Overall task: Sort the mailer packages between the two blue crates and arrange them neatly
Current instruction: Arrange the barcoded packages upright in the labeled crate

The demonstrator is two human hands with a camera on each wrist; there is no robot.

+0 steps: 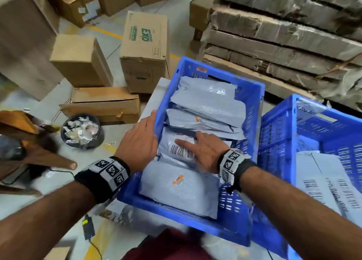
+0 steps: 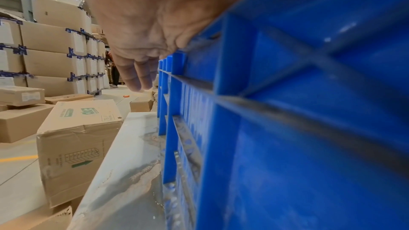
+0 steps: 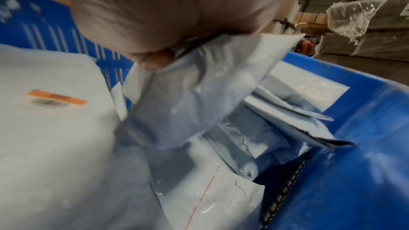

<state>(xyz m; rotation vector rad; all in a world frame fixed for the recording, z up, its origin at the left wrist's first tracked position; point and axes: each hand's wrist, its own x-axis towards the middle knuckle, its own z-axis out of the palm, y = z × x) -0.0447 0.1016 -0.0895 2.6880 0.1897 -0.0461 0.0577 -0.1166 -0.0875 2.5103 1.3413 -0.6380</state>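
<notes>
The nearer blue crate (image 1: 252,110) stands on a white table and holds several grey mailers. My left hand (image 1: 141,140) rests on its left rim with straight fingers; the left wrist view shows that hand (image 2: 141,45) above the crate's outer wall (image 2: 287,111). My right hand (image 1: 201,150) lies flat inside the crate on a mailer with a barcode label (image 1: 180,151). Below the hand sits a mailer with an orange sticker (image 1: 180,193). In the right wrist view my palm (image 3: 166,15) presses a grey mailer (image 3: 199,97). The second blue crate (image 1: 284,142) at the right holds labelled mailers (image 1: 321,181).
Cardboard boxes (image 1: 145,52) stand on the floor to the left and behind. A round bin of scrap (image 1: 81,130) and a wooden furniture leg (image 1: 49,158) lie at the left. Wrapped stacks of flat cardboard (image 1: 284,44) fill the back right. A cable and adapter (image 1: 88,228) trail below.
</notes>
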